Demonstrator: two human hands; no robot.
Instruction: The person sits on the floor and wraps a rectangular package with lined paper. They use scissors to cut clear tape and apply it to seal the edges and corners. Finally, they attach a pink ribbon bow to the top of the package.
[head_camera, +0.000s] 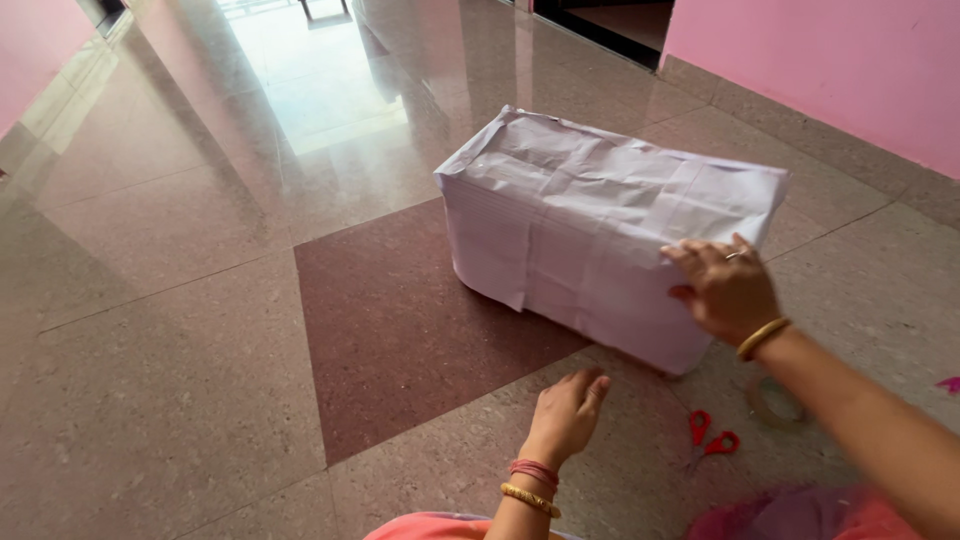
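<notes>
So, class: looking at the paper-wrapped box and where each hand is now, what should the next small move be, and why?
Probably pick up the tape roll. The right hand already presses the paper against the wrapped box near its end, the left hand rests free on the floor, and the roll lies beside the red-handled scissors.

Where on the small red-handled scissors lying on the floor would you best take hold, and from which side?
Grip the scissors by the two red loops, coming from above, since they lie flat on the floor with the loops facing up. The right hand rests on the paper-wrapped box; the left hand hovers nearer.
</notes>
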